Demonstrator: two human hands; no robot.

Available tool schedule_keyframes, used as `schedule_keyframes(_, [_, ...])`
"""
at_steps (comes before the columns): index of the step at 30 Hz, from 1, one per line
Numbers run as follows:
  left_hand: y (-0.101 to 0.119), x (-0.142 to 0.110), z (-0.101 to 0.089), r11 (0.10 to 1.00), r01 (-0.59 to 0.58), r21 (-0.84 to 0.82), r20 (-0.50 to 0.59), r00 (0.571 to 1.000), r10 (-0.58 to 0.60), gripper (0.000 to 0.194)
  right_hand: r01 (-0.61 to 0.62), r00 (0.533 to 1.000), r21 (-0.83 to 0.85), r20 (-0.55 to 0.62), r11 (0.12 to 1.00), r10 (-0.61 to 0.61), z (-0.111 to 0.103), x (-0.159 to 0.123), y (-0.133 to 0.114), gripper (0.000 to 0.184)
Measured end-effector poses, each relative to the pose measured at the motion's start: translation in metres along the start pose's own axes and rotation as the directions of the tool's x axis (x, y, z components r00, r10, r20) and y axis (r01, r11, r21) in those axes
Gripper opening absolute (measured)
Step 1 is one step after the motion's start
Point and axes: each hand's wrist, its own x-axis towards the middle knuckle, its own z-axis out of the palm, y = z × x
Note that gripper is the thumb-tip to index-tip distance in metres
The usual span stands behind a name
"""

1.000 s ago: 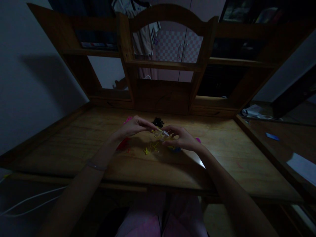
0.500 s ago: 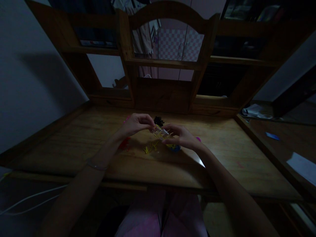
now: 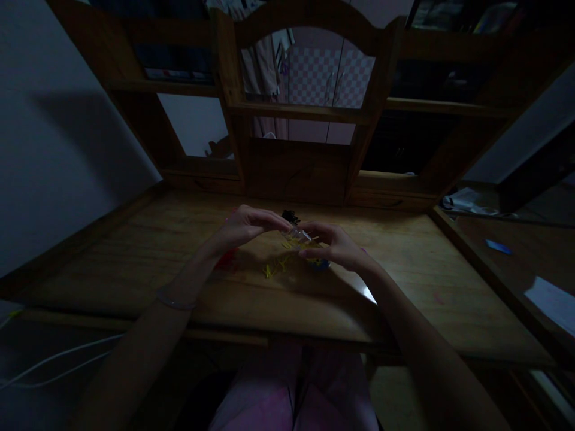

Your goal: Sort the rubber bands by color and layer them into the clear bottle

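Observation:
My right hand [image 3: 332, 244] is closed around a small clear plastic container [image 3: 300, 236], tilted above the desk, with thin yellow pieces [image 3: 293, 243] in it. My left hand [image 3: 254, 224] reaches in from the left, fingers stretched out to the container's near-left rim; nothing shows in its grasp. Below the container lies a loose pile of yellow pieces [image 3: 269, 271] on the wood. Red pieces [image 3: 228, 260] lie under my left wrist, partly hidden. Black pieces [image 3: 290, 216] are heaped behind the hands. Something blue [image 3: 321, 263] sits under my right hand, mostly covered.
The wooden desk [image 3: 148, 263] has a shelf unit [image 3: 296, 173] along its back. Pink bits peek out behind both hands. At the right, a lower surface holds a white paper [image 3: 550, 302] and a blue card [image 3: 498, 246]. A white cable [image 3: 58, 361] hangs at the lower left.
My left fingers have moved right and stretched out over the container's rim, where before they were pinched just left of it. The container has shifted slightly right with my right hand.

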Motion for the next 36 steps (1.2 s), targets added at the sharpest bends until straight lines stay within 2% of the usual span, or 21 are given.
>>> schedule_keyframes(5, [-0.008,0.002,0.005,0.999,0.034,-0.022,-0.081,0.996,-0.035,0.013,0.003,1.000,0.009,0.004,1.000,-0.003,0.002,0.000,-0.001,0.051])
schedule_keyframes(9, [-0.010,0.003,0.010,0.997,0.054,-0.047,-0.136,0.989,-0.060,0.019,-0.007,1.000,0.002,0.017,1.000,0.007,0.003,0.001,-0.002,0.050])
schedule_keyframes(17, [-0.003,0.005,0.010,0.994,-0.062,0.087,-0.121,0.990,0.072,0.012,-0.020,1.000,0.015,0.014,1.000,0.020,0.002,0.000,-0.004,0.050])
schedule_keyframes(24, [-0.002,0.003,0.009,0.999,-0.052,0.014,-0.128,0.990,0.053,0.012,-0.051,0.999,0.059,0.001,0.997,0.051,0.003,0.001,-0.006,0.052])
schedule_keyframes(27, [-0.007,0.005,0.008,0.999,-0.038,-0.023,-0.204,0.978,0.032,0.014,-0.081,0.995,0.105,-0.049,0.991,0.087,-0.001,-0.001,-0.011,0.052])
schedule_keyframes(30, [-0.019,0.008,0.010,0.994,-0.008,0.108,-0.288,0.957,0.039,0.016,-0.087,0.977,0.130,-0.182,0.988,0.110,-0.008,-0.004,-0.016,0.051])
schedule_keyframes(32, [-0.029,0.008,0.012,0.961,-0.008,0.276,-0.244,0.967,0.078,0.017,-0.071,0.952,0.137,-0.286,0.988,0.108,-0.014,-0.004,-0.016,0.049])
schedule_keyframes(34, [-0.037,0.008,0.015,0.903,-0.067,0.424,-0.079,0.991,0.111,0.024,-0.045,0.925,0.155,-0.365,0.987,0.100,-0.018,-0.002,-0.011,0.047])
schedule_keyframes(36, [-0.042,0.007,0.018,0.847,-0.167,0.505,0.126,0.985,0.119,0.036,-0.027,0.906,0.192,-0.411,0.981,0.105,-0.020,0.000,-0.006,0.045])
